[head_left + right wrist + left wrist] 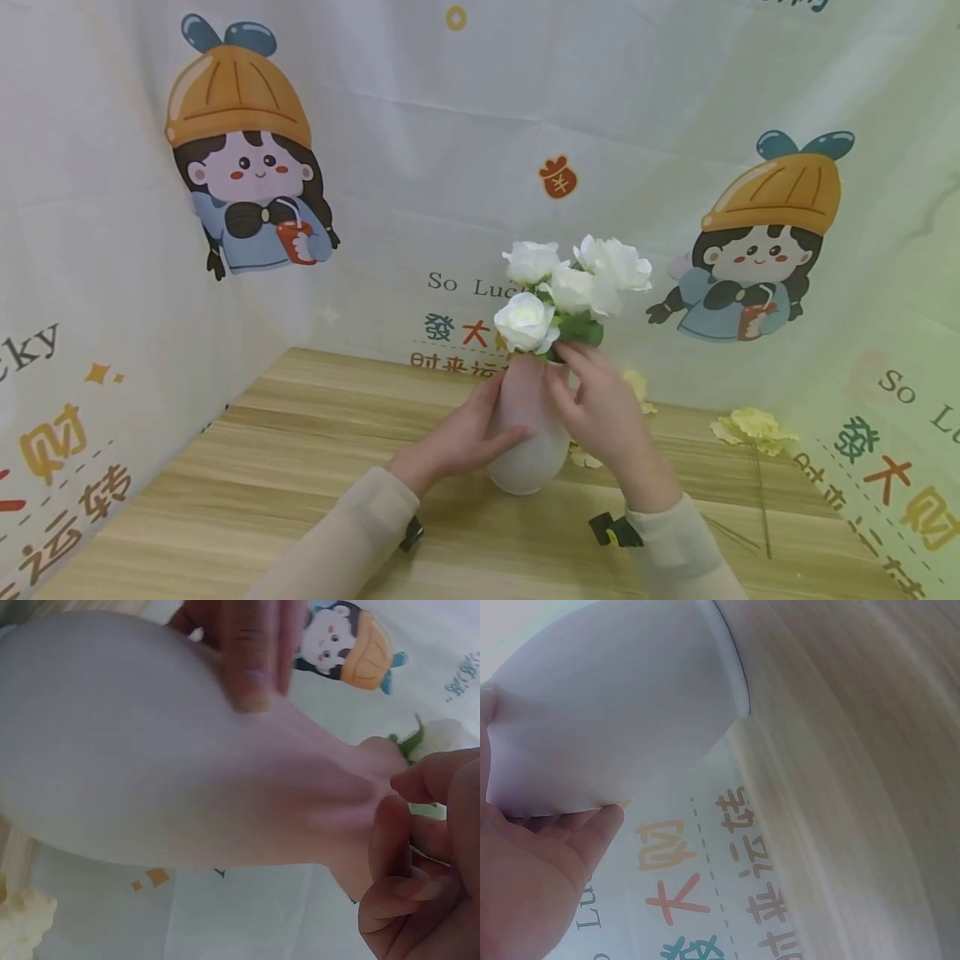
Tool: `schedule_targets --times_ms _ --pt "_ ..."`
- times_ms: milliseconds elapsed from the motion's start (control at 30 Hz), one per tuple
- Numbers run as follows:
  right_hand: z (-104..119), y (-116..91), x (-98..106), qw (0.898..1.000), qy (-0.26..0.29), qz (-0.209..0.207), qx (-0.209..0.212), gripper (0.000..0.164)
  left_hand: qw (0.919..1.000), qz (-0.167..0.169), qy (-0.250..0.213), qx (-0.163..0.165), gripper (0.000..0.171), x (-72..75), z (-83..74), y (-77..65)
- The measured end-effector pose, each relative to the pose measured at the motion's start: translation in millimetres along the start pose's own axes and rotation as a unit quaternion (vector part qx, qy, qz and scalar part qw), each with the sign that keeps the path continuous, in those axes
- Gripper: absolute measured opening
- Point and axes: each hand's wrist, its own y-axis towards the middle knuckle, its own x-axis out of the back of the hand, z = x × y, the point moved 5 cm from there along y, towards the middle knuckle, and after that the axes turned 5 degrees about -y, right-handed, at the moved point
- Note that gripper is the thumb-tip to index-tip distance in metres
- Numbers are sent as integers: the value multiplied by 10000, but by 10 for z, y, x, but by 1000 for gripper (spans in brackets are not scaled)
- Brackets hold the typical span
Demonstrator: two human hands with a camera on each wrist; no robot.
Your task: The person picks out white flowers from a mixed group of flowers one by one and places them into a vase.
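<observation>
A pale, frosted-looking vase stands on the wooden table, with several white roses and green leaves rising from its mouth. My left hand grips the vase's side, thumb across the front and fingers behind, as the left wrist view also shows. At the vase's neck is my right hand, its fingertips close under the blooms among the leaves. In the right wrist view, that hand's curled fingers lie by the rim; whether they pinch a stem cannot be made out.
To the right on the table lies a yellow flower with a long thin stem. More yellow petals show behind my right hand. A printed cloth hangs around the table's back and sides.
</observation>
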Motion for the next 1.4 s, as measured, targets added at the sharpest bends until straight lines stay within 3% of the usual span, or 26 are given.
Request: schedule_targets --times_ms 500,933,1400 --pt "-38 -18 -18 9995 -295 125 29 36 9998 62 -104 125 98 -4 5 8" --pt "-34 -15 1 9993 -215 248 -162 35 9999 -9 -141 -14 98 4 4 10" --pt "-71 -9 109 9995 -114 -191 -242 18 9998 -24 -185 -15 97 9 -9 7"
